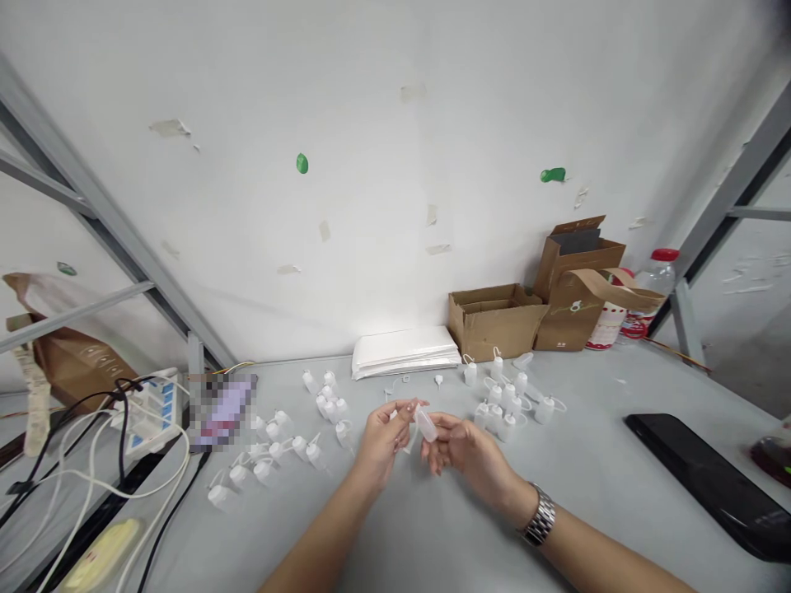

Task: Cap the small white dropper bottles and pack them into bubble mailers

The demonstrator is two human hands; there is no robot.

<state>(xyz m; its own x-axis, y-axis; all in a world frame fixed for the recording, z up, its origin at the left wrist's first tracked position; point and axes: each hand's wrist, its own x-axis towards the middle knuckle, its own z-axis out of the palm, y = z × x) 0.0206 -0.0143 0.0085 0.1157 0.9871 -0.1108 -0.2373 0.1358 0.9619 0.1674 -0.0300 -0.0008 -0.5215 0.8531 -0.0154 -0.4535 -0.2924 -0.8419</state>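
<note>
1. Translucent plastic bottle body (425,423): it sits in the air between the two hands, just above the grey workbench (432,543), and nearer the right hand (466,455). Its long axis tilts from upper left to lower right. Which end is open, I cannot tell.
2. The right hand is half closed, its fingers curled against the lower end of the bottle body and apparently holding it. A metal link wristwatch (540,515) sits on that wrist.
3. The left hand (383,441) is almost closed, thumb and fingertips pinched just left of the bottle body. They seem to grip a thin white tube (408,443), though the fingers hide most of it.
4. Small white wash bottles with bent spouts stand in groups on both sides: one group (272,449) lies left of the hands, another (502,405) lies right of them. A few small white pieces lie beyond the hands.
5. A black tablet (704,486) lies flat at the right of the bench, and a white power strip (148,416) with tangled cables sits at the left edge.
6. Farther off, a stack of white sheets (404,350) and cardboard boxes (494,323) rest against the white wall (395,148).
</note>
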